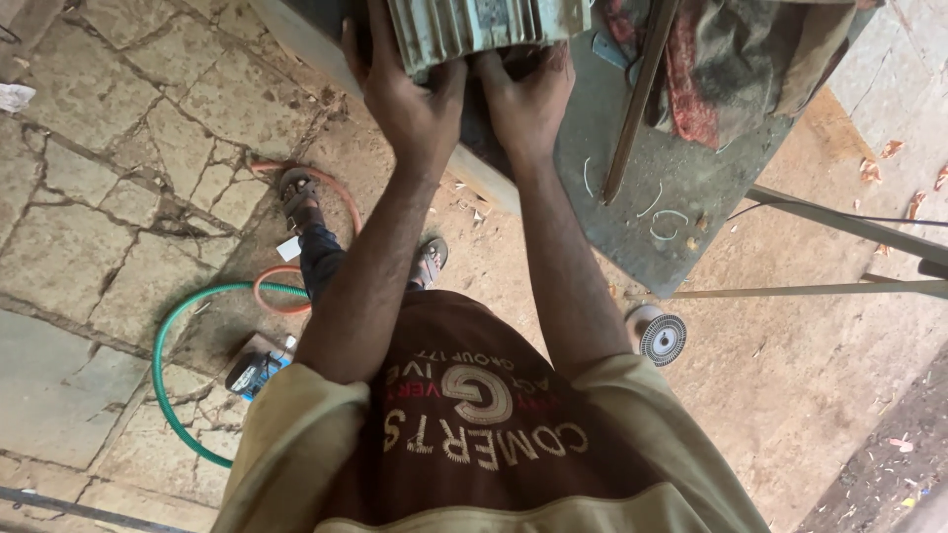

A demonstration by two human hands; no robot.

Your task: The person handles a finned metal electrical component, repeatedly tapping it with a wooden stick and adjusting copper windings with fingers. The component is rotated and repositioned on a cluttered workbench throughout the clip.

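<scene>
Ribbed metal housing [474,30] (matt, dusty) on rough bench [632,197].

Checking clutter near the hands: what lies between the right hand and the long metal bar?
Head view: only bare grey bench top lies between the right hand and the metal bar.

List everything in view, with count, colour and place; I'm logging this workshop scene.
ribbed grey metal casing: one, grey, on the bench top edge, gripped by both hands
grey workbench: one, upper centre
long metal rod: one, brown, lying on the bench
dirty red rag: one, on the bench
green hose: one, floor, left
orange hose: one, floor, by the feet
round finned disc: one, grey, floor, right
sandals: two, grey
left hand: on the casing
right hand: on the casing
</scene>
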